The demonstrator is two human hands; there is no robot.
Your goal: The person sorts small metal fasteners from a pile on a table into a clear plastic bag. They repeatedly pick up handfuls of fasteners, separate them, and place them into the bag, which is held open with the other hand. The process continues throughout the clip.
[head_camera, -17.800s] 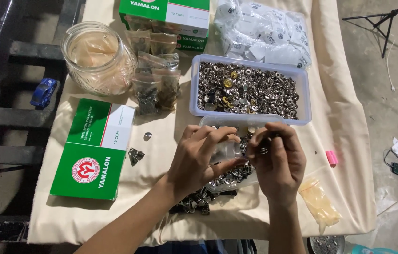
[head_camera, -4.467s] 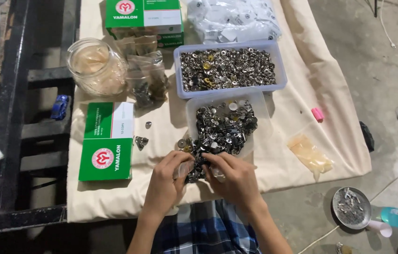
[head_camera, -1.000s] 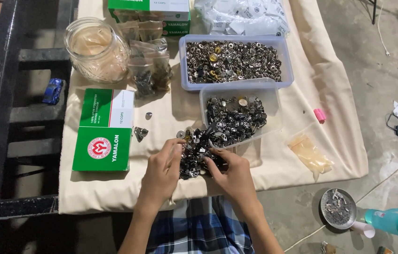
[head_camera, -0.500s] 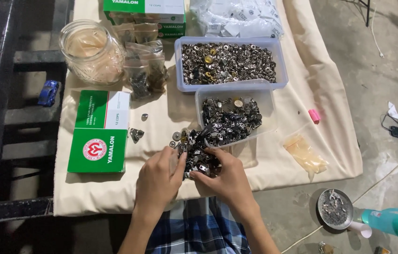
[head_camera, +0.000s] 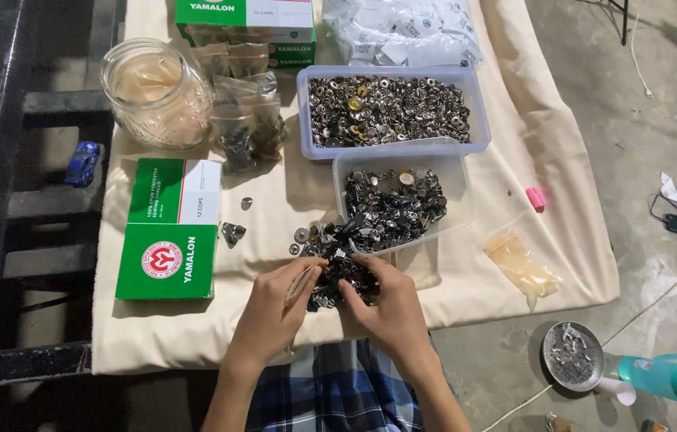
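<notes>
Since 0.5 s ago, little has been shifted: both hands are kept at the near end of the heap of dark metal fasteners (head_camera: 346, 268), spilled from the tilted clear tub (head_camera: 402, 200) toward the cloth's front edge. The left hand (head_camera: 278, 308) is curled, a small clear bag apparently pinched at its fingertips; the right hand (head_camera: 386, 304) is cupped against the heap's right side. The heap runs diagonally away toward the tub, directly ahead of both hands. Nearby lie 1 green thread box (head_camera: 169, 228), a glass jar (head_camera: 154, 92) and a larger tub of snaps (head_camera: 390, 108).
</notes>
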